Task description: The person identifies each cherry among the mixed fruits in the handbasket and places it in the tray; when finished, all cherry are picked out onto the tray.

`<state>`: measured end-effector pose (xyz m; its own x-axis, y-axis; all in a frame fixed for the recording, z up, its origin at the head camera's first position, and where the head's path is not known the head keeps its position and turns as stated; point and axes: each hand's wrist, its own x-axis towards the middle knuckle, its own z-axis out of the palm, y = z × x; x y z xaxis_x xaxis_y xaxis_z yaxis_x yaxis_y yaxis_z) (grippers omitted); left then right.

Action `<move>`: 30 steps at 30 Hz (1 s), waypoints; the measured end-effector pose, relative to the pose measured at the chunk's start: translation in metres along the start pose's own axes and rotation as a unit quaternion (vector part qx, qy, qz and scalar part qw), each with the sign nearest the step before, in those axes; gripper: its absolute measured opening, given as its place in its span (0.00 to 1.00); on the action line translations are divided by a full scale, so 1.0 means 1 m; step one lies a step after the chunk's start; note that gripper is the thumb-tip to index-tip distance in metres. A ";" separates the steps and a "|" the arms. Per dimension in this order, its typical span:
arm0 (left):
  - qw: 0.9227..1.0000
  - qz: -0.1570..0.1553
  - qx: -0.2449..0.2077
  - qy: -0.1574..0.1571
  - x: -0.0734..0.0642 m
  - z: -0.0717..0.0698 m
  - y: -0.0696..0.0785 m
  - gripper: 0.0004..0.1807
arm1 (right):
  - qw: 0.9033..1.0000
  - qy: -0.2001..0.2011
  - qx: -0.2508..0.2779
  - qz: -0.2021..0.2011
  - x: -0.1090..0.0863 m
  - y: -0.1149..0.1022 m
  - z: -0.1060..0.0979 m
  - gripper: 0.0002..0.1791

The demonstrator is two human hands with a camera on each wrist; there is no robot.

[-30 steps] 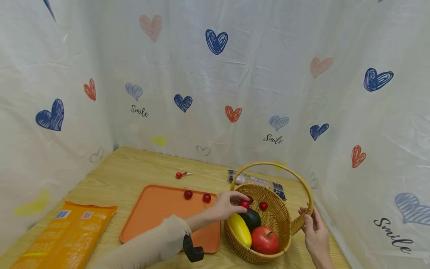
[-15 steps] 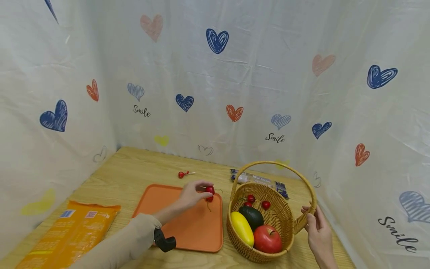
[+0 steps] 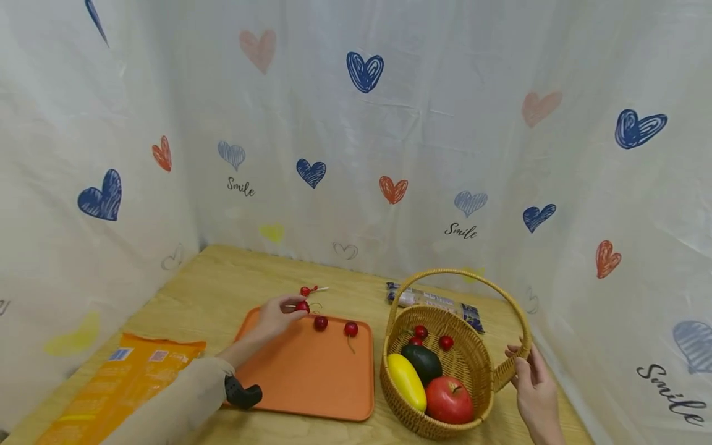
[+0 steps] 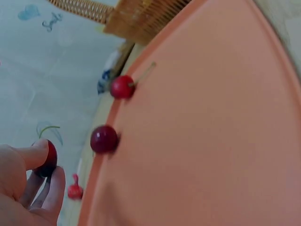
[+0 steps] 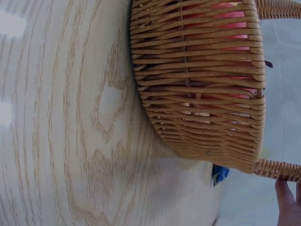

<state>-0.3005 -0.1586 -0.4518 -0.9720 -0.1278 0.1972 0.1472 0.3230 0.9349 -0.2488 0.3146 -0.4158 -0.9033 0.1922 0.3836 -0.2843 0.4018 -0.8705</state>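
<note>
My left hand (image 3: 276, 317) pinches a red cherry (image 4: 47, 160) with a thin green stem, over the far edge of the orange tray (image 3: 311, 377). Two other cherries lie along that edge: a darker one (image 3: 321, 323) in the middle and a stemmed one (image 3: 351, 329) near the right corner. To the tray's right, a wicker basket (image 3: 485, 377) contains an apple (image 3: 449, 400), a dark green avocado-like fruit (image 3: 423, 363), a long yellow fruit (image 3: 406, 382) and several cherries (image 3: 446, 343). My right hand (image 3: 536, 386) grips the right side of the basket's handle (image 3: 525, 330).
A red lollipop-like item (image 3: 306, 290) with a white stick lies behind the tray. Behind the basket lies a clear and blue packet (image 3: 436, 303). An orange package (image 3: 128, 383) is at the left. Heart-printed curtains (image 3: 334, 136) enclose the wooden table (image 3: 233, 266).
My left hand has moved from inside the basket leftward across the tray, a cherry between its fingers. The right hand stays on the handle. The head view has shifted slightly.
</note>
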 end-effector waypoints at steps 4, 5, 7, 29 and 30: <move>0.999 0.017 0.028 0.007 0.001 -0.012 -0.018 0.17 | 1.000 0.003 -0.004 0.004 -0.002 0.001 0.000 0.24; 0.999 0.018 0.042 0.011 0.002 -0.015 -0.022 0.17 | 1.000 0.004 -0.003 0.002 -0.002 0.001 0.000 0.24; 0.997 0.018 0.073 0.019 0.003 -0.022 -0.030 0.17 | 1.000 0.004 0.004 -0.001 -0.003 0.001 0.001 0.24; 0.970 0.104 0.216 0.048 0.005 -0.031 -0.041 0.20 | 1.000 0.010 -0.004 -0.012 -0.004 0.000 0.001 0.24; 0.971 0.110 0.204 0.051 0.006 -0.028 -0.037 0.20 | 1.000 0.009 -0.003 -0.011 -0.004 -0.001 0.001 0.25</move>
<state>-0.3062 -0.1975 -0.4768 -0.8991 -0.0987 0.4265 0.2442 0.6955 0.6757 -0.2452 0.3131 -0.4171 -0.8907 0.1987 0.4089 -0.3028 0.4114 -0.8597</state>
